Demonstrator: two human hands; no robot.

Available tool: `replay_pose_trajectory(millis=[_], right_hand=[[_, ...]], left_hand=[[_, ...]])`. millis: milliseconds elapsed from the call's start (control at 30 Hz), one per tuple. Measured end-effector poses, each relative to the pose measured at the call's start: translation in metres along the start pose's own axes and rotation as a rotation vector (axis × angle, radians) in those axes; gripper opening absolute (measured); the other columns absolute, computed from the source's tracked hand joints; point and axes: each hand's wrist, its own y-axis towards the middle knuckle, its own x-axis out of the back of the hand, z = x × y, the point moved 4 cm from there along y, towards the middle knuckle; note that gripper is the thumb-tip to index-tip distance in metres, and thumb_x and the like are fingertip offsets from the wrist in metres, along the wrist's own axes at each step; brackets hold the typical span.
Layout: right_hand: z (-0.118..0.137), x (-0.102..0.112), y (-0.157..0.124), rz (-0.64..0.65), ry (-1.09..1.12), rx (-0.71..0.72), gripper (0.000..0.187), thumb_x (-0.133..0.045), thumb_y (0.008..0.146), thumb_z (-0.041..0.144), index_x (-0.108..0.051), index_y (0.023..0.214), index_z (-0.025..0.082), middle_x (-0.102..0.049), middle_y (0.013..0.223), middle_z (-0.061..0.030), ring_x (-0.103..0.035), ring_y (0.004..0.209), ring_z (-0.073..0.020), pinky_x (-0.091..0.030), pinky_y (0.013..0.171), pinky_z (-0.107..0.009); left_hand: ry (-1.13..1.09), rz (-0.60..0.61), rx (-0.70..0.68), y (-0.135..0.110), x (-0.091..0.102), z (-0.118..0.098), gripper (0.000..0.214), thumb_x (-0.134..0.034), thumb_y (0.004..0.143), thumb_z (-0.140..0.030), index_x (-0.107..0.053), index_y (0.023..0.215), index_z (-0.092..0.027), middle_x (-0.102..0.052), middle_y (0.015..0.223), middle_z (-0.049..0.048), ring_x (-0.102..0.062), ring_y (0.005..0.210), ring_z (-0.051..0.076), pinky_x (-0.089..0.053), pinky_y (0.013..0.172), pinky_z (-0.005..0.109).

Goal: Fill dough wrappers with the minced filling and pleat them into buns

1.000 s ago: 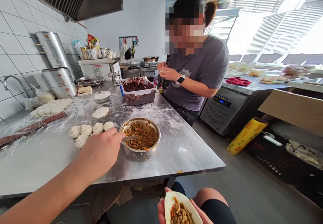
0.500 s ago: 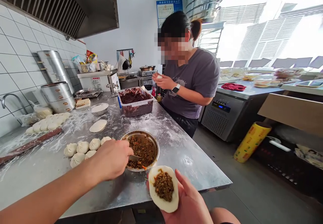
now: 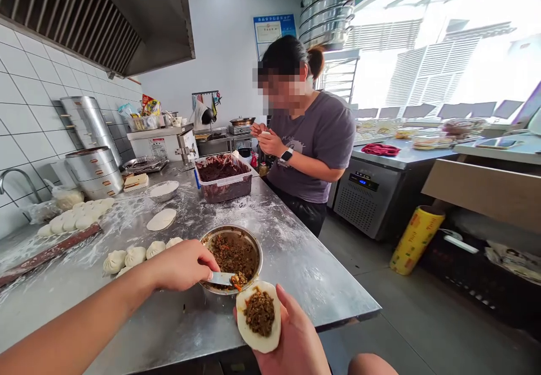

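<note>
My left hand (image 3: 186, 263) is closed around a flat metal filling spatula (image 3: 221, 278). Dark chopped filling with orange bits clings to the spatula's tip, at the near rim of a metal bowl (image 3: 260, 265) of the same filling (image 3: 236, 251). My right hand (image 3: 296, 335), palm up, cradles a round dough wrapper (image 3: 250, 338) just in front of the bowl. A mound of filling (image 3: 259, 312) lies in the middle of the wrapper. Several pleated buns (image 3: 135, 256) stand on the table behind my left forearm, which partly hides them.
Beyond the bowl lie a flat dough wrapper (image 3: 161, 219), a dish of flour (image 3: 162, 190) and a plastic tub (image 3: 224, 190) of dark red filling. Dough pieces (image 3: 74, 217) and a rolling pin (image 3: 51, 254) are at left. A co-worker (image 3: 313, 144) stands across the table's corner, hands raised.
My left hand has lifted the spatula from inside the bowl toward its near rim, with filling on its tip. The wrapper in my right hand appears closer to the bowl. The view has shifted slightly.
</note>
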Motion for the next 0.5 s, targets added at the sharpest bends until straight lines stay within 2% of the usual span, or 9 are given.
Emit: replay_pose_trajectory(millis=[133,300,500], right_hand=[[0.0,0.0,-0.001,-0.018,0.02,0.021,0.032,-0.063,0.09,0.037,-0.072,0.102,0.009,-0.08,0.087,-0.0117,-0.074,0.079,-0.0241,-0.059,0.069,-0.033],[0.003,-0.005,-0.009,-0.038,0.025,0.052,0.028,-0.062,0.091,0.033,-0.069,0.104,0.01,-0.079,0.088,-0.0097,-0.073,0.078,-0.0225,-0.059,0.071,-0.033],[0.009,-0.013,-0.012,-0.041,0.0,0.083,0.028,-0.061,0.091,0.035,-0.066,0.105,0.012,-0.078,0.087,-0.0071,-0.071,0.075,-0.0211,-0.058,0.072,-0.033]], left_hand=[[-0.081,-0.004,0.011,0.002,-0.004,0.004,0.033,-0.062,0.077,-0.037,-0.083,0.099,-0.024,-0.069,0.071,-0.002,-0.049,0.06,0.012,-0.033,0.054,0.024],[-0.11,-0.053,-0.011,-0.001,-0.006,0.003,0.034,-0.06,0.079,-0.038,-0.083,0.099,-0.023,-0.07,0.076,-0.0004,-0.049,0.062,0.013,-0.034,0.057,0.024],[-0.113,-0.032,-0.029,0.002,-0.01,-0.003,0.033,-0.063,0.078,-0.037,-0.083,0.101,-0.025,-0.073,0.077,-0.0017,-0.054,0.065,0.014,-0.037,0.059,0.024]])
